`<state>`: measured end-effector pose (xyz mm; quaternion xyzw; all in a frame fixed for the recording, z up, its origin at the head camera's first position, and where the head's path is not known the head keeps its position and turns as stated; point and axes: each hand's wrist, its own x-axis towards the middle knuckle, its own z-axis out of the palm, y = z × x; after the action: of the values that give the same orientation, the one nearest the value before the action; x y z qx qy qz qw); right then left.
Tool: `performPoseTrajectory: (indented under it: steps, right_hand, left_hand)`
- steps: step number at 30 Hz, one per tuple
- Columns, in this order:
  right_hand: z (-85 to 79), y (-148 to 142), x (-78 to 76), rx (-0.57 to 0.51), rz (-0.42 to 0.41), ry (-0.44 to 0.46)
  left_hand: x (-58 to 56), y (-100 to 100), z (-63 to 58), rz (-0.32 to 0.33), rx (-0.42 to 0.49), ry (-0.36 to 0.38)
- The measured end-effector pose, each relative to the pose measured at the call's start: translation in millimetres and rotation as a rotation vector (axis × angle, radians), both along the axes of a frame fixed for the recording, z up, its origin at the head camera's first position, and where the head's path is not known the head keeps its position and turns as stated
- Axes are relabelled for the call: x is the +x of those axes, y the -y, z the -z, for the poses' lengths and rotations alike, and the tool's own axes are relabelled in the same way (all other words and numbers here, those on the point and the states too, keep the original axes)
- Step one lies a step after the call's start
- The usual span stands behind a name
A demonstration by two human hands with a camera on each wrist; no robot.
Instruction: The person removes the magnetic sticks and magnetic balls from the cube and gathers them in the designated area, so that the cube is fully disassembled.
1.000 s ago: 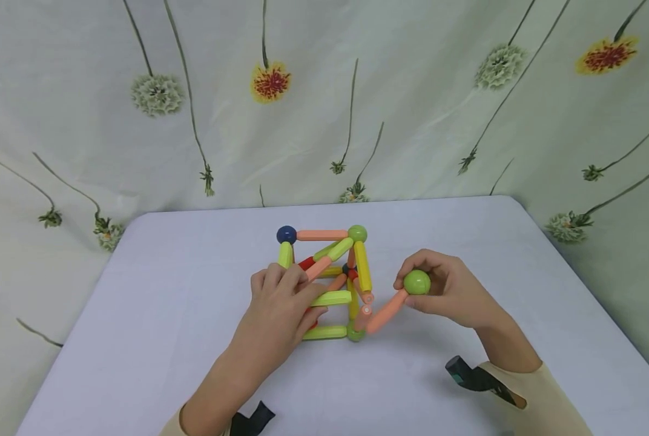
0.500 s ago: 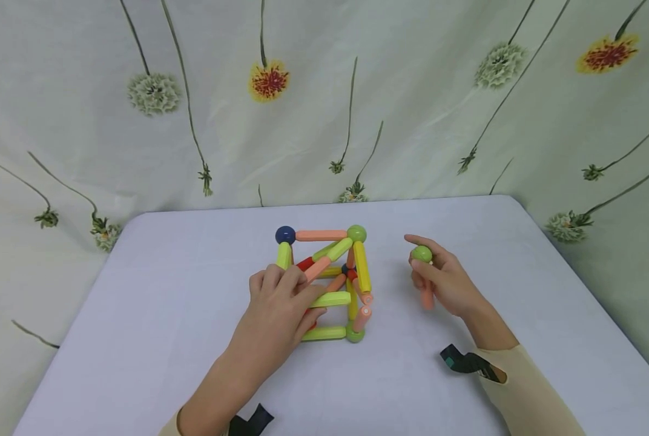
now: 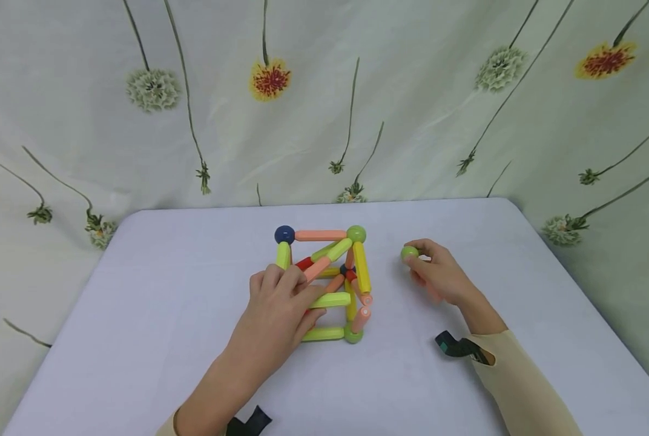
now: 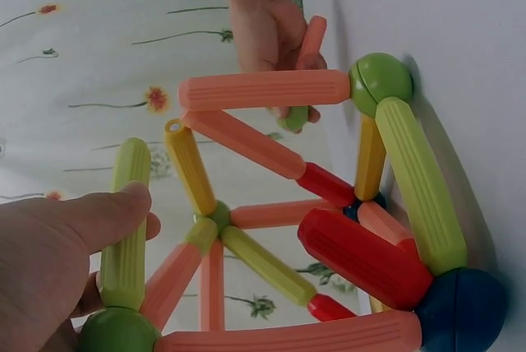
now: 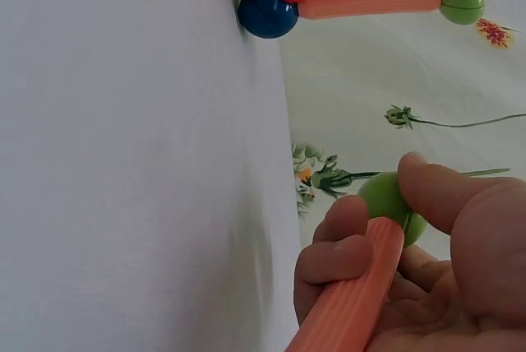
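Note:
My left hand (image 3: 278,309) pinches a yellow-green stick (image 4: 123,266) on the near side of a framework of magnetic sticks and balls (image 3: 320,235). In the left wrist view a green ball (image 4: 121,331) sits at that stick's lower end. To the right of the framework, apart from it, my right hand (image 3: 441,275) grips a green ball (image 3: 409,252) joined to a salmon stick (image 5: 352,294). The thumb presses on the ball, and fingers curl round the stick's upper part. My left hand hides part of the framework's left side in the head view.
The framework stands on a white-covered table (image 3: 166,339). Its dark blue ball (image 3: 284,235) marks the far left corner, with another green ball (image 3: 356,234) at the far right. A pale flowered cloth (image 3: 411,121) hangs behind the table.
My right hand has moved away from the framework's near right corner, to the right and back, turning the green ball and salmon stick within its fingers. My left hand has stayed in place.

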<state>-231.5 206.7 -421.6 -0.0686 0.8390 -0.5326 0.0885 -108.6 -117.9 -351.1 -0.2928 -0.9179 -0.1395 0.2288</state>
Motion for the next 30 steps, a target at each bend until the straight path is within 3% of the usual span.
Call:
performPoseTrajectory:
  steps: [4, 16, 22, 30]
  right_hand:
    - [-2.5, 2.8, -14.8, 0.076, 0.029, -0.019]
    - [-0.2, 10.9, -55.9, 0.326, 0.088, 0.09]
    - [2.9, 14.2, -63.9, 0.406, 0.092, 0.082]
    - [1.9, 19.0, -67.6, 0.424, 0.082, 0.043]
  left_hand:
    - [1.2, 0.4, -0.1, 0.008, 0.018, 0.009]
    - [2.1, 0.0, 1.5, 0.018, 0.02, 0.012]
    - [1.7, 1.0, 0.5, 0.025, 0.01, 0.005]
    - [0.3, 4.1, -1.0, 0.004, -0.007, 0.003]
